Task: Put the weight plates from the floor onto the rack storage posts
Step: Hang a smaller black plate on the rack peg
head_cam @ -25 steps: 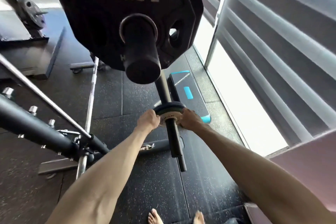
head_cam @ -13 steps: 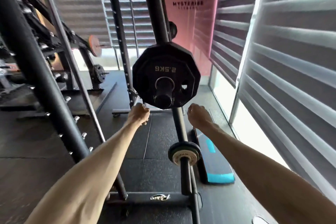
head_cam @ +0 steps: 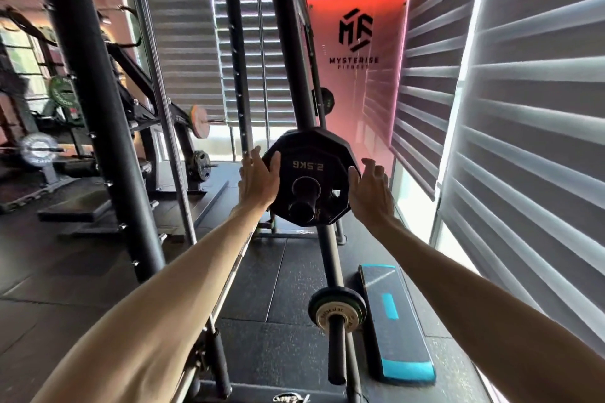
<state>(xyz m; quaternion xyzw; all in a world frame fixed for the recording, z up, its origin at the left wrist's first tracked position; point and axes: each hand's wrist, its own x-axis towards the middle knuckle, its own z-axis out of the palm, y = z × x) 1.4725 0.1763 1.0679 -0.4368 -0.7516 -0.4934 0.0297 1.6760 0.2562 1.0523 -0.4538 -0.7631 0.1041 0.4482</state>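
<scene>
A black plate marked 2.5KG (head_cam: 312, 154) hangs on the upper storage post (head_cam: 302, 209) of the black rack upright (head_cam: 288, 75). My left hand (head_cam: 258, 181) is at its left edge, fingers straight and thumb lying over the rim. My right hand (head_cam: 371, 188) is at the right edge, thumb touching the rim and fingers loosely spread clear of it. Lower down, a second post (head_cam: 337, 357) carries small plates (head_cam: 337, 304), the front one pale with dark lettering.
A black and blue step platform (head_cam: 396, 327) lies on the rubber floor right of the lower post. Window blinds (head_cam: 523, 141) close in the right side. A thick rack column (head_cam: 98, 127) and other machines with plates (head_cam: 199, 121) stand to the left.
My view rose from the lower post to the upper one. Both hands left the small plates, lifted as fists, then opened at the sides of the 2.5KG plate.
</scene>
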